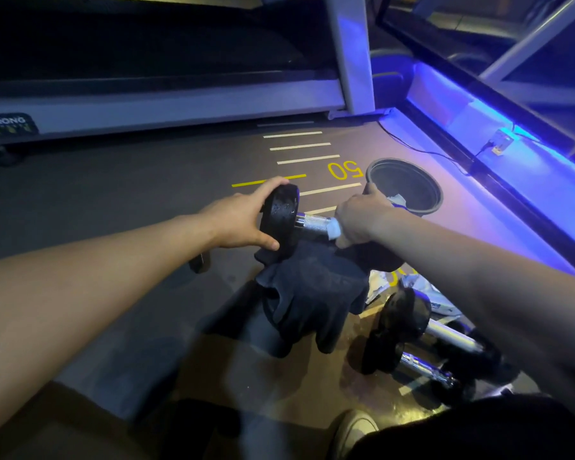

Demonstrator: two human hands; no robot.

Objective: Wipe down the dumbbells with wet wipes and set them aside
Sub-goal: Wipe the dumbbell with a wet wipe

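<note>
A black dumbbell [281,214] with a knurled chrome handle rests across a dark cloth [312,293] on the gym floor. My left hand [243,220] grips its left weight head. My right hand [359,217] is wrapped around the handle with a white wet wipe [333,229] pressed under the fingers; the right head is hidden behind my hand and arm. Two more black dumbbells [409,330] lie on the floor at the lower right, partly under my right forearm. A white wipe packet [422,290] lies beside them.
A dark round bin [409,184] with used wipes inside stands just beyond my right hand. A treadmill frame [166,107] runs along the back. A blue-lit ledge [512,161] with a cable borders the right. My shoe [356,429] shows at the bottom.
</note>
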